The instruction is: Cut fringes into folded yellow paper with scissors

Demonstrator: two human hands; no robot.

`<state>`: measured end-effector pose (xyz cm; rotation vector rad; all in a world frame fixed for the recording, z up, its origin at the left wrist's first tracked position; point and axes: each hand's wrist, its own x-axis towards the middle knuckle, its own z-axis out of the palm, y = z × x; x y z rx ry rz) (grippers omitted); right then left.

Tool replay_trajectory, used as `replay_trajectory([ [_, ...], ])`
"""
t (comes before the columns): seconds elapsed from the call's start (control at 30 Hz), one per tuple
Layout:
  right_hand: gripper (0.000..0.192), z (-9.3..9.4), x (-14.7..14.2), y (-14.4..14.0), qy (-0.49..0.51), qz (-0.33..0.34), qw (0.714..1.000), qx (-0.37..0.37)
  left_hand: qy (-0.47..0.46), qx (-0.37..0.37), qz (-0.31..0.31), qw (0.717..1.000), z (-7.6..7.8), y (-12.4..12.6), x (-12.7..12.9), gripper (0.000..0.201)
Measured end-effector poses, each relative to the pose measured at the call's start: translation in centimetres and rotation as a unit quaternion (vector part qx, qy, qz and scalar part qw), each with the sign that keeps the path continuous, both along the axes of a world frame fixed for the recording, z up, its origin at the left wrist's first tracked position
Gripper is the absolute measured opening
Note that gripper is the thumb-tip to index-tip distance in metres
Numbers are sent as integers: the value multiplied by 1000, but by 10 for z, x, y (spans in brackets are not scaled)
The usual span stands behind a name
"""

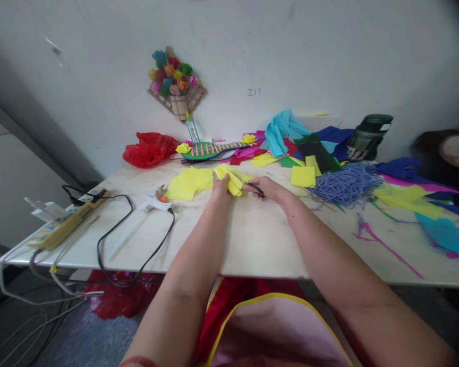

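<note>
My left hand (pixel 221 186) is closed on a folded piece of yellow crepe paper (pixel 234 184) over the middle of the table. In my right hand (pixel 268 189) is a pair of scissors (pixel 255 188), its dark handle round my fingers. The blades reach left onto the yellow paper; how far they are apart is too small to tell. Just left of my left hand lies a larger yellow paper sheet (pixel 189 183), flat on the table. A small yellow square (pixel 303 177) rests to the right of my right hand.
A glue gun (pixel 153 205) with its black cord lies left, near a power strip (pixel 67 219). At the back are a red plastic bag (pixel 149 149) and a green craft piece (pixel 214 151) with yellow flowers. Blue-purple string (pixel 346 184), coloured papers and a dark bottle (pixel 369 137) crowd the right.
</note>
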<state>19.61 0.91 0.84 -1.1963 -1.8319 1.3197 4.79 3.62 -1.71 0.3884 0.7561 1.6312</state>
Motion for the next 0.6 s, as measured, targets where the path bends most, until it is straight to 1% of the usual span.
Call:
replay_trajectory([
  [0.43,25,-5,-3,4,1,-6,1000,5,-13,2,12,1000,1,0,0,22],
  [0.6,29,-3,-4,2,4,-9,1000,-7,-15,-4,8,1000,0,1,-1,23],
])
